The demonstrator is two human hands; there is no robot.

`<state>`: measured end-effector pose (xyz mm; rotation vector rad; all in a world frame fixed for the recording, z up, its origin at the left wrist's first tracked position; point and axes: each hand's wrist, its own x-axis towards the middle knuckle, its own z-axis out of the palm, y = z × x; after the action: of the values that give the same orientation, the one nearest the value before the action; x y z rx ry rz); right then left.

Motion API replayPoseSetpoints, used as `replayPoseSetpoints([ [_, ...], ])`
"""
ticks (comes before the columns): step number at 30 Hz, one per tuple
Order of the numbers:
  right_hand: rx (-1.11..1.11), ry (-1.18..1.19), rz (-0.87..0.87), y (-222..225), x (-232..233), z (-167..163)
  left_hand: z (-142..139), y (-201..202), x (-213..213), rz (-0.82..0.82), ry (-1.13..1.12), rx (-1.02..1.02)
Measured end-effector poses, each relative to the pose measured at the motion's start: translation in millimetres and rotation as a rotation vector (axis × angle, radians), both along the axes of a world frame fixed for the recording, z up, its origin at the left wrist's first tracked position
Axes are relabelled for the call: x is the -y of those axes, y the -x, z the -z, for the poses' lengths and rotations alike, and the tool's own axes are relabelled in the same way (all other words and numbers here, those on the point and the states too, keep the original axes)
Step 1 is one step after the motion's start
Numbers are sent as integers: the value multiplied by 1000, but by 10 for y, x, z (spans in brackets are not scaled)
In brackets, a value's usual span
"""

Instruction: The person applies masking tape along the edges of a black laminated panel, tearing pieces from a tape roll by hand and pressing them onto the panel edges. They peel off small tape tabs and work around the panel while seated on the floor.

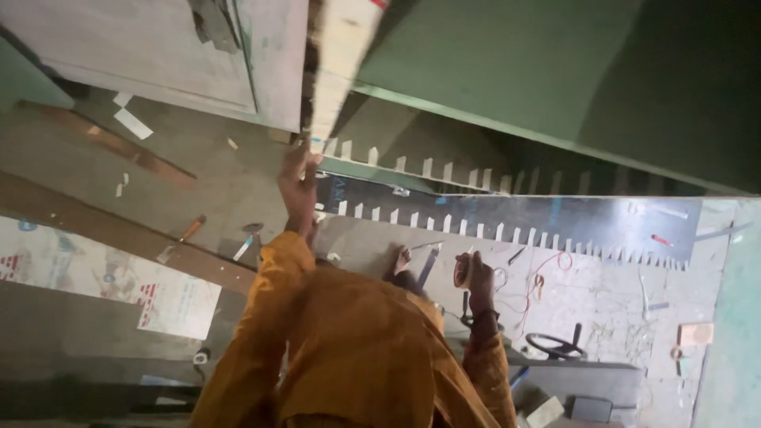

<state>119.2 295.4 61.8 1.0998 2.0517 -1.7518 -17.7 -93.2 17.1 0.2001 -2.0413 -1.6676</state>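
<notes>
My left hand (299, 181) reaches forward and grips the lower end of a pale wooden plank (341, 55) that stands upright against a grey cabinet (158, 47). My right hand (479, 284) is raised lower right, closed on a small round brownish object (461, 271); what it is I cannot tell. My orange sleeves and shirt (357, 357) fill the lower middle. A bare foot (401, 257) shows on the floor between my arms.
A dark board with a row of pale notches (539, 226) lies across the floor ahead, and a green panel (571, 71) leans above it. Two hammers (184, 238) (247, 240) lie at left, and a red wire (547, 269) and a black ring (555, 345) at right.
</notes>
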Motion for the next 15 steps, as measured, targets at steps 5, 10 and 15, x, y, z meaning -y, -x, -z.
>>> replayPoseSetpoints([
  [5,-51,-188,-275,165,-595,49,88,7,-248,-108,256,-17],
  [10,-7,-95,-311,451,-1129,123,6,92,-386,-183,405,39],
  [15,-329,26,-478,554,-1585,189,-93,90,-650,-183,504,-24],
])
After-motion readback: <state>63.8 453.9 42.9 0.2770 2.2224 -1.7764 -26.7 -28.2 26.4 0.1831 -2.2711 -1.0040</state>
